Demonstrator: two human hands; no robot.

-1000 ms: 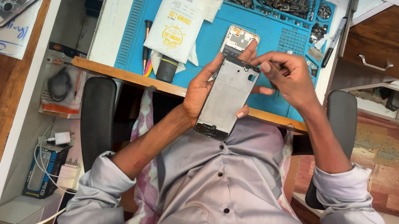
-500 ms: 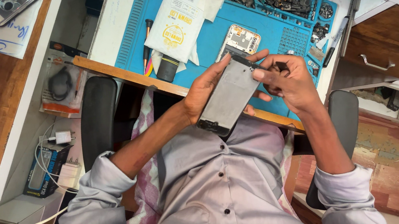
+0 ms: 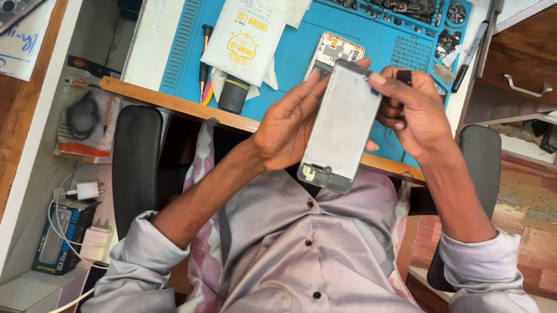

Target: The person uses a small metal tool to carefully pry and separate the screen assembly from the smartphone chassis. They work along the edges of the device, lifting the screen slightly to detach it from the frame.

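The left hand (image 3: 285, 124) and right hand (image 3: 413, 110) both grip the grey phone panel (image 3: 340, 128), above the desk edge (image 3: 168, 106). A white package (image 3: 253, 26) with yellow label lies on the blue mat (image 3: 295, 53).

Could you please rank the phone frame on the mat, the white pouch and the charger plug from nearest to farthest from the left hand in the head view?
From the left hand:
1. Phone frame, just above it on the blue mat.
2. White pouch, up-left on the mat.
3. Charger plug, far left, below the desk.
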